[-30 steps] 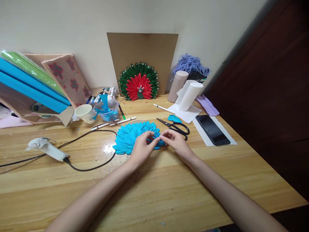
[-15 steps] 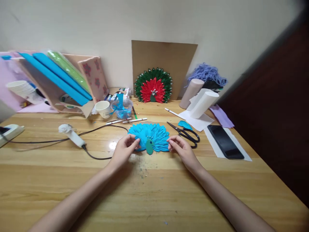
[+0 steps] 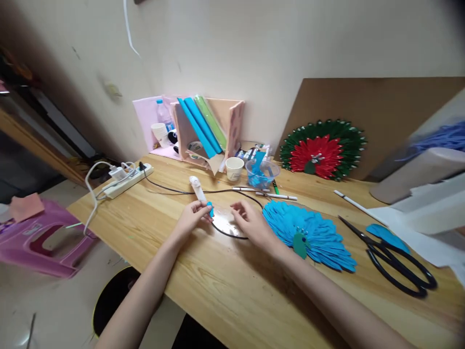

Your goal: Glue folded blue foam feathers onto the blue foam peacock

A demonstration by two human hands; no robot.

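Observation:
Between the thumb and fingers of my left hand [image 3: 193,216] is a small blue paper piece [image 3: 210,209]. Just beyond that hand lies a white glue gun [image 3: 197,188], its black cord looping across the wooden table. My right hand [image 3: 250,223] hovers a little to the right, fingers loosely bent and thumb apart, with nothing visible in them. Close by its wrist is a blue paper peacock [image 3: 312,230] with a green body [image 3: 300,245], lying flat. Black scissors [image 3: 390,259] rest to the right, with a blue paper scrap [image 3: 388,236] beside them.
A power strip [image 3: 125,183] sits at the table's left edge. A paper cup [image 3: 234,168], a tub of blue scraps [image 3: 262,173] and white pens [image 3: 276,195] are behind the hands. A red-and-green peacock [image 3: 323,150] leans on cardboard [image 3: 381,111]. A pink stool [image 3: 47,242] stands on the floor.
The view has swung left. Both hands have left the blue peacock and moved left, near the glue gun; the left now shows a blue paper piece in its fingers.

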